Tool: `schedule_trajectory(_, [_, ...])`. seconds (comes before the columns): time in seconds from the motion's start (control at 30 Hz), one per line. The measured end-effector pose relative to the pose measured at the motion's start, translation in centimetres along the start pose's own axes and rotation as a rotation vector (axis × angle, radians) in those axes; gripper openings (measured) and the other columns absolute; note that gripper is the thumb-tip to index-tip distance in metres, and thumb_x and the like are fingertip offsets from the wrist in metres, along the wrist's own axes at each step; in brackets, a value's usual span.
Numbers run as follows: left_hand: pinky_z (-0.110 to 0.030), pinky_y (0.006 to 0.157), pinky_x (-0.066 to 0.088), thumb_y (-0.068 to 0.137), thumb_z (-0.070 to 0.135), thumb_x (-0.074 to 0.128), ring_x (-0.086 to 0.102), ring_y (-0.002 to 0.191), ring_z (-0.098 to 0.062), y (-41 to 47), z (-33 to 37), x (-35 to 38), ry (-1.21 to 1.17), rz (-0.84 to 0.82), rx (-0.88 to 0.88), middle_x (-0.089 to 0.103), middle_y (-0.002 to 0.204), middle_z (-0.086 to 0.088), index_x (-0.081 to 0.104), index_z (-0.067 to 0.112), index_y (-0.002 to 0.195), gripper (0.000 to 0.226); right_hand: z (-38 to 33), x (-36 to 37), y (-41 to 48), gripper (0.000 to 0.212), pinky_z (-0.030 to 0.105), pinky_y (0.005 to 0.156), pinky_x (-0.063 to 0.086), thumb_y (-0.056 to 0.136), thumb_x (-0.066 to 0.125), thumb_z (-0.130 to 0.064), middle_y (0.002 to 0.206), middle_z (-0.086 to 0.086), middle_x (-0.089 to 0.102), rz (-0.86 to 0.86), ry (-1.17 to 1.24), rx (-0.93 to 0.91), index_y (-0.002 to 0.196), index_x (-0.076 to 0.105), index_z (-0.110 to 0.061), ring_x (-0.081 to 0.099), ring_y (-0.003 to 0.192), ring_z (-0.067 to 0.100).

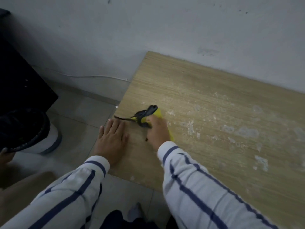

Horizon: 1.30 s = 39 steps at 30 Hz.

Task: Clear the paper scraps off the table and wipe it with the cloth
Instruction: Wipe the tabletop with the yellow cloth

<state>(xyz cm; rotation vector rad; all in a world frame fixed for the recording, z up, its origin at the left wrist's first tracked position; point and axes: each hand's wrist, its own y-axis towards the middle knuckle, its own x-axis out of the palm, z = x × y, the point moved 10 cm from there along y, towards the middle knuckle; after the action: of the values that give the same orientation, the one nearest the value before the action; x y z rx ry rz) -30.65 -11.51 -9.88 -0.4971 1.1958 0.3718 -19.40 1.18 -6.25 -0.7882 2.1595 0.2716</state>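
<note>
A yellow cloth point(158, 113) lies on the wooden table point(206, 104) near its left edge, mostly under my right hand point(157, 132), which presses on it with curled fingers. Black paper scraps point(142, 115), thin and curly, are bunched just ahead of the cloth and trail toward the table's left edge. One small black scrap point(146, 138) lies beside my right wrist. My left hand point(112, 138) rests flat on the table's left edge, fingers straight, just left of the scraps.
A white bin with a black liner point(33, 131) stands on the tiled floor left of the table. A black cabinet point(21, 80) is behind it. The table's back edge meets the wall. Pale worn patches cover the tabletop on the right.
</note>
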Motion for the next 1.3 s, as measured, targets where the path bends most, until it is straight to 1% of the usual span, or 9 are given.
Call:
schedule_trajectory(0.1, [-0.042,0.118,-0.003,0.098,0.046,0.019,-0.008,0.145,-0.018,-0.9,-0.9,-0.2,-0.014,0.000,-0.005,0.000,0.159,0.002,0.007,0.022,0.150,0.058,5.9,-8.0,1.0,0.045,0.038,0.091,0.042,0.079,0.050,0.002,0.121,0.013,0.057,0.301,-0.188,0.177,0.120,0.056,-0.014,0.049,0.110,0.035])
schedule_trajectory(0.2, [-0.039,0.117,-0.002,0.098,0.048,0.018,-0.008,0.145,-0.016,-1.6,-1.5,-0.1,-0.022,0.006,-0.014,-0.001,0.159,0.004,0.008,0.023,0.150,0.059,11.1,-9.7,0.2,0.047,0.045,0.097,0.039,0.089,0.049,-0.013,0.132,0.019,0.041,0.226,-0.328,0.400,0.134,0.036,-0.009,0.040,0.118,0.039])
schedule_trajectory(0.5, [-0.033,0.115,0.002,0.101,0.031,0.026,-0.001,0.145,-0.018,-2.0,-1.9,-0.8,-0.105,0.003,0.004,0.007,0.158,0.002,0.017,0.022,0.149,0.050,-3.8,4.7,-6.8,0.041,0.044,0.079,0.045,0.080,0.047,-0.006,0.113,0.019,0.052,-0.052,-0.185,-0.187,0.120,0.051,-0.009,0.050,0.100,0.037])
schedule_trajectory(0.73, [-0.039,0.117,0.000,0.100,0.040,0.020,-0.003,0.145,-0.021,-3.5,-1.8,-0.3,-0.014,0.017,-0.010,0.002,0.159,0.000,0.010,0.019,0.150,0.055,8.7,-7.2,-3.0,0.043,0.046,0.093,0.045,0.088,0.050,-0.012,0.126,0.021,0.046,0.221,-0.290,0.347,0.130,0.042,-0.009,0.045,0.114,0.039])
schedule_trajectory(0.87, [-0.040,0.117,-0.002,0.099,0.042,0.017,-0.004,0.145,-0.019,-4.2,-1.1,0.0,-0.039,0.008,0.003,0.007,0.158,0.000,0.014,0.019,0.150,0.056,3.0,-0.4,-6.1,0.030,0.042,0.079,0.048,0.084,0.051,-0.022,0.111,0.017,0.053,0.076,-0.341,0.089,0.112,0.049,-0.012,0.051,0.097,0.035])
schedule_trajectory(0.97, [-0.039,0.117,-0.005,0.098,0.042,0.013,-0.004,0.145,-0.016,-4.5,-0.2,0.3,-0.050,-0.021,0.029,0.007,0.158,0.002,0.013,0.022,0.150,0.055,-3.1,4.2,-8.1,0.037,0.041,0.083,0.045,0.084,0.052,-0.036,0.108,0.015,0.055,-0.031,-0.217,-0.080,0.112,0.053,-0.011,0.049,0.100,0.032])
schedule_trajectory(1.1, [-0.039,0.118,-0.002,0.098,0.044,0.012,-0.002,0.145,-0.019,-4.4,0.9,-0.6,-0.184,-0.009,-0.029,0.008,0.158,-0.002,0.007,0.020,0.150,0.058,-2.9,0.7,-7.0,0.040,0.034,0.078,0.041,0.096,0.041,-0.038,0.092,0.017,0.062,-0.082,0.336,0.068,0.092,0.062,-0.004,0.057,0.086,0.027])
schedule_trajectory(1.2, [-0.042,0.118,-0.005,0.096,0.047,0.013,-0.006,0.145,-0.023,-4.2,4.2,-1.6,-0.220,0.067,-0.021,0.000,0.159,-0.005,0.004,0.019,0.150,0.061,2.5,-4.7,-6.2,0.029,0.030,0.091,0.038,0.097,0.040,-0.020,0.119,0.012,0.059,0.145,-0.019,0.122,0.113,0.059,-0.006,0.052,0.112,0.027])
schedule_trajectory(1.3, [-0.050,0.115,-0.002,0.094,0.030,0.035,0.003,0.145,-0.029,-4.5,9.7,-0.9,-0.030,0.120,0.158,0.013,0.157,-0.009,0.023,0.015,0.146,0.055,7.3,-3.3,-6.1,0.041,0.042,0.110,0.022,0.098,0.033,-0.028,0.148,0.005,0.035,0.008,-0.346,0.208,0.136,0.041,-0.016,0.027,0.137,0.025])
